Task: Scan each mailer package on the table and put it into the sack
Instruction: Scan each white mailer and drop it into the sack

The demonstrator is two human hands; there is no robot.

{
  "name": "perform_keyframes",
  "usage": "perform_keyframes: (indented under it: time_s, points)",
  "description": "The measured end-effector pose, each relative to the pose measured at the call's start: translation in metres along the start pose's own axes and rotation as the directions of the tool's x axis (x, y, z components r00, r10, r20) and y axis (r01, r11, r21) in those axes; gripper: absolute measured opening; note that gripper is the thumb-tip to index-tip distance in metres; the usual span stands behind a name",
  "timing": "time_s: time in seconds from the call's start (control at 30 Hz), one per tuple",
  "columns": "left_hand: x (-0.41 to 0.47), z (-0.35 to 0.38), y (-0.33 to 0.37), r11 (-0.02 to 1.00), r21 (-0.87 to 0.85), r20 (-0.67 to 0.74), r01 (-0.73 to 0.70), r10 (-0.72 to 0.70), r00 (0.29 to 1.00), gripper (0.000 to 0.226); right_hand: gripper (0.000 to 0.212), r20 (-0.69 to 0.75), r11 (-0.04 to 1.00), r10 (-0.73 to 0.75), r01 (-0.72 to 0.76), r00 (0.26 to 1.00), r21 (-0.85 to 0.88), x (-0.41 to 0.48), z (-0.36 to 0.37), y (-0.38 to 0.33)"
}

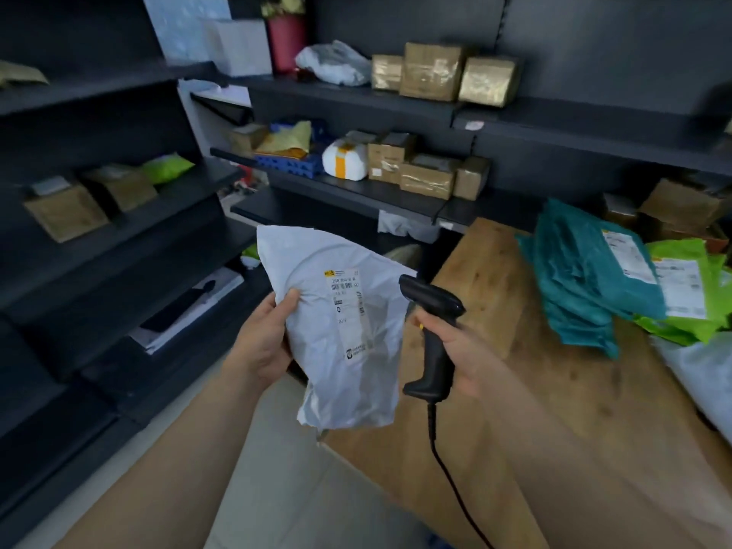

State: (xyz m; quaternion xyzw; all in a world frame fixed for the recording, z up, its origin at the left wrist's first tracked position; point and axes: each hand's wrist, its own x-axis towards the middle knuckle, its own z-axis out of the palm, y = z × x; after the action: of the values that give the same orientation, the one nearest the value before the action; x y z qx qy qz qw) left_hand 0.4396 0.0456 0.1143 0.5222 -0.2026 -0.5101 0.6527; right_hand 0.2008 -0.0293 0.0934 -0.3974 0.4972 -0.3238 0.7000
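Both hands are busy: the left hand (264, 342) grips a white mailer (340, 330) label-up above the wooden table's (554, 390) edge. The right hand (455, 350) grips a black barcode scanner (431, 334) pointing at its label (346, 311).

a parcel depot or courier stockroom is indicated. dark shelving (348, 99), seen from 9 to 2 o'clock, is stocked with taped cardboard boxes (431, 71) and wrapped parcels (344, 160). at 3 o'clock, labelled teal mailers (582, 279) and green mailers (691, 249) are piled on a wooden table (487, 279). a labelled white mailer (340, 370) and a corded barcode scanner (435, 358) are held toward 6 o'clock.
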Motion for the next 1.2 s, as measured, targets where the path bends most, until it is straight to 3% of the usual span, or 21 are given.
perform_keyframes:
  time_s: [0.13,0.27,0.47,0.63,0.87,1.0,1.2]
  points:
    - [0.04,-0.068,0.047,1.0,0.028,-0.008,0.014,-0.013,1.0,0.018,0.017,0.009,0.997,-0.009,0.008,1.0,0.077,0.027,0.085,-0.003]
    - [0.084,-0.115,0.075,0.999,0.022,-0.039,0.043,-0.042,0.998,0.019,0.024,-0.05,0.998,-0.029,0.032,0.998,0.051,0.063,0.147,-0.003]
    - [0.17,-0.153,0.093,0.993,-0.014,-0.052,0.118,-0.118,0.992,0.023,0.027,-0.075,0.997,0.011,-0.005,0.997,0.076,0.134,0.2,-0.01]
    - [0.255,-0.156,0.098,0.981,-0.062,0.033,0.181,-0.179,0.983,0.028,0.021,-0.056,0.98,0.108,-0.097,0.993,0.172,0.215,0.217,-0.006]
    - [0.374,-0.157,0.1,0.934,-0.062,0.07,0.351,-0.347,0.935,0.035,0.059,-0.016,0.91,0.255,-0.234,0.967,0.343,0.308,0.238,-0.005]
    - [0.437,-0.157,0.092,0.905,0.007,0.092,0.425,-0.424,0.901,0.039,0.041,-0.067,0.885,0.31,-0.263,0.948,0.384,0.344,0.241,-0.005]
    - [0.531,-0.144,0.063,0.844,0.314,0.129,0.434,-0.491,0.861,0.03,0.023,-0.326,0.894,0.336,-0.19,0.883,0.407,0.377,0.236,-0.006]
